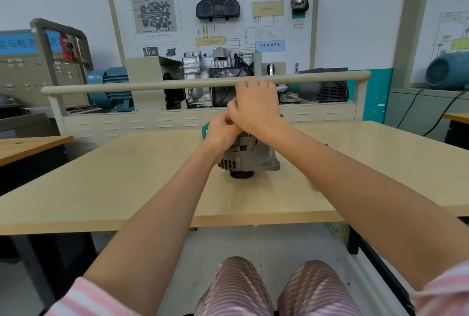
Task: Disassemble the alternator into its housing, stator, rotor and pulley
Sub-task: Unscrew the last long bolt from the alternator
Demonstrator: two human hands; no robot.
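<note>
A grey cast-metal alternator stands on the beige table with its black pulley facing down toward me. Both hands are on its top. My left hand has its fingers curled at the upper left of the housing. My right hand lies above and partly over the left, fingers curled downward on something I cannot see. The top of the alternator is hidden behind the hands. A bit of a teal object shows just left of my left hand.
Behind the table runs a beige rail of a training stand holding a gearbox and a teal motor. A wall display board hangs behind it. A second table edge lies at left. My knees are below the table's front edge.
</note>
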